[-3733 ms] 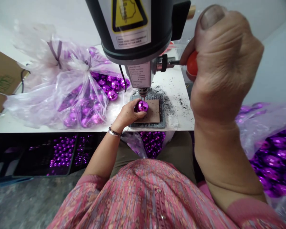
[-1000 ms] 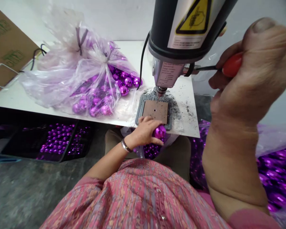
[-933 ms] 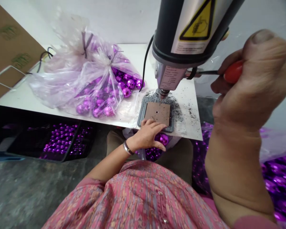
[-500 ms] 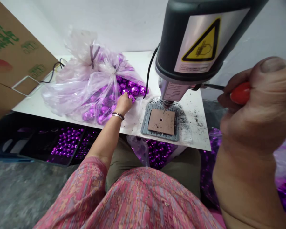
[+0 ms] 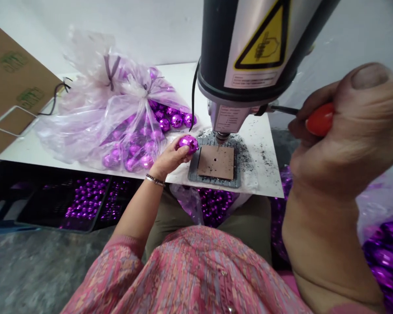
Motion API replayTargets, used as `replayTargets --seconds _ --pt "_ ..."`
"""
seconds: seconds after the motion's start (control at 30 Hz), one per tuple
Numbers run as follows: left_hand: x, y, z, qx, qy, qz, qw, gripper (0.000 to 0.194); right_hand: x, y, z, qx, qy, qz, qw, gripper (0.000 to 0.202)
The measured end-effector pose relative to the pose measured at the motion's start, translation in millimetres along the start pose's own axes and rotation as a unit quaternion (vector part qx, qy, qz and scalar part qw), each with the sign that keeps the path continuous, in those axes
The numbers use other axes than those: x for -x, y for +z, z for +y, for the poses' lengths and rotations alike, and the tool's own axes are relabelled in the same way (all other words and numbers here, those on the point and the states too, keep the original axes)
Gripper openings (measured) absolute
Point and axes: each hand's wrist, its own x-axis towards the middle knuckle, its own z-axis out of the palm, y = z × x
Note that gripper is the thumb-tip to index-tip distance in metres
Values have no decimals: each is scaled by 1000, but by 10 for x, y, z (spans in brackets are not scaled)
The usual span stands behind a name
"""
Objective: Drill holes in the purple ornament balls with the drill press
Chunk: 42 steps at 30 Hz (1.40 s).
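A person sits at a white tabletop [image 5: 180, 176], a shiny purple ball [image 5: 188, 143] in the left hand [image 5: 172, 159], its fingers and thumb clamped around the sides. The ball is just left of a square brown board [image 5: 216, 168] with a small dark hole [image 5: 215, 159], near the left edge of the grey base [image 5: 237, 179] under it. Whether ball and base touch, I cannot tell. Being round, the ball shows no clear long axis.

Above the board hangs the narrow end of a drilling machine [image 5: 227, 117], so the ball is to the left of that too. The right hand [image 5: 356, 126] is closed around a red knob [image 5: 320, 120] on the machine's side lever. The hands are well apart: the ball lies in the left, far to the left of the right.
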Motion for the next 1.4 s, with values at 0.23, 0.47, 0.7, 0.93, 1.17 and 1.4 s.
replayTargets --seconds 0.23,0.47,0.7,0.93,1.17,1.4 --pt "38 373 9 -152 -12 -28 988 59 -37 16 -149 7 42 -35 998 44" --pt "-16 572 126 -264 -4 -7 964 57 -70 14 -250 -12 72 -62 995 34" --pt "11 747 312 -396 -29 32 917 62 -82 19 -311 -36 104 -59 992 34" --pt "-96 784 144 -447 51 -23 893 60 -46 8 -324 -22 112 -63 992 34" --pt "-35 827 19 -459 68 -24 886 71 -20 -7 -251 -29 96 -68 993 35" --pt "-5 975 -24 -452 62 57 888 55 36 -37 -172 15 53 -63 997 37"
